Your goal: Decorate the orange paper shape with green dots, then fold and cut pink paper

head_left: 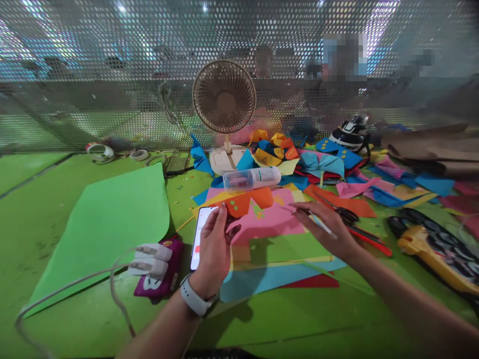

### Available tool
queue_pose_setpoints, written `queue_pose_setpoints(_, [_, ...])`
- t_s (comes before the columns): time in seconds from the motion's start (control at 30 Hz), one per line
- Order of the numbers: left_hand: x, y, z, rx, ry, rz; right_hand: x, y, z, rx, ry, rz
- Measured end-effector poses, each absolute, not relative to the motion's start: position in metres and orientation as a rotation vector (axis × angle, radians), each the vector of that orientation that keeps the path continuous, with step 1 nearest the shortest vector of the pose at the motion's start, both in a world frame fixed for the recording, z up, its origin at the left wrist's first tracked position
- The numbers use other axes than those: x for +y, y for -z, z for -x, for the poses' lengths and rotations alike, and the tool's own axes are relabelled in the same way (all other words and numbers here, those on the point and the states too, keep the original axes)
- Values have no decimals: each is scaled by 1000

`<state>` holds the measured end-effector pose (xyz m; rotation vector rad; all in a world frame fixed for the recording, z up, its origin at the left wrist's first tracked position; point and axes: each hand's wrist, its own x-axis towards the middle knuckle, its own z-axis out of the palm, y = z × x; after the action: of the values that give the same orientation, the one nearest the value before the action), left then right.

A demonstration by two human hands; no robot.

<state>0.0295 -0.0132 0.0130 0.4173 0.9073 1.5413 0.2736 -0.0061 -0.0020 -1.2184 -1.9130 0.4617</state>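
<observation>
An orange paper piece with small green and yellow squares on it is pinched in my left hand, which wears a white watch. A lit phone lies just left of that hand. Between the fingers of my right hand is a thin white pen-like tool, its tip pointing left. Under and between both hands lies a pink sheet with small yellow and green bits, over green, blue and red papers. A clear bottle with a white label lies on its side behind the orange piece.
A fan stands against the perforated screen. Folded papers pile up behind the bottle. A green sheet, a purple power strip and tape rolls are left; scissors, a red cutter and a black-yellow object right.
</observation>
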Motion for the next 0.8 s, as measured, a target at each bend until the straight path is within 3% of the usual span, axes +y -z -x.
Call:
queue_pose_setpoints(0.13, [-12,-10,-28,899,-1538,-425,-4,13,-273,-2496,-46,1043])
queue_pose_setpoints(0.37, [-10,-7,-28,908,-1515,-443,2,28,-276,-2625,193,1049])
queue_pose_setpoints(0.57, [-11,-6,-28,919,-1494,-464,3,24,-278,-2597,144,1060])
queue_pose_setpoints(0.8, [-11,-5,-27,924,-1486,-551,2,-27,-312,-2345,143,1314])
